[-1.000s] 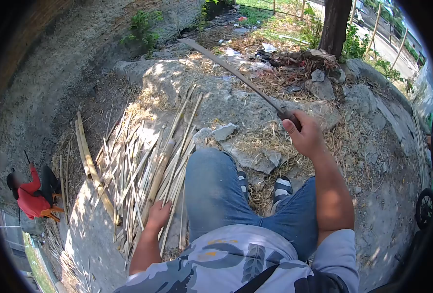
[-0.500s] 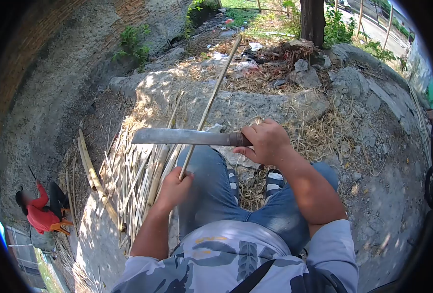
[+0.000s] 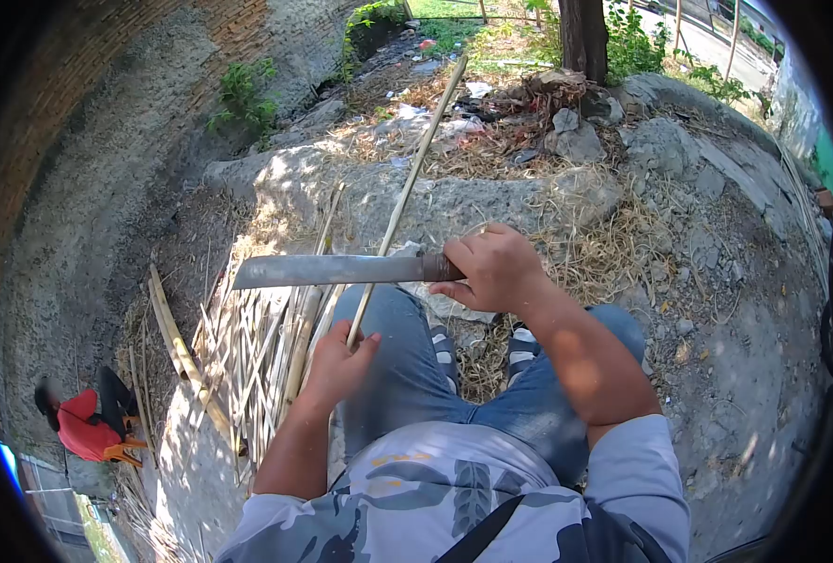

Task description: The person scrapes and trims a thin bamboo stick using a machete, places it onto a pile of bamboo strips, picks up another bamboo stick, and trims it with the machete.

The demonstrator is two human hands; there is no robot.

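Stony, sun-dappled ground (image 3: 707, 450) extends across the frame below a rough wall (image 3: 144, 141) at upper left. At centre, the left hand (image 3: 336, 366) has its fingers closed around the lower end of a bamboo strip (image 3: 416, 169); the right hand (image 3: 496, 270) grips a machete (image 3: 327, 271), its blade crossing the strip, contact uncertain. Centre-left, many heaped strips (image 3: 257, 366) appear already split; the held one seems unfinished, and thicker poles (image 3: 208, 399) beside them look unsplit.

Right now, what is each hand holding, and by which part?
The right hand holds a grey metal machete by its dark brown handle; the left hand holds a long, pale bamboo strip by its lower part.
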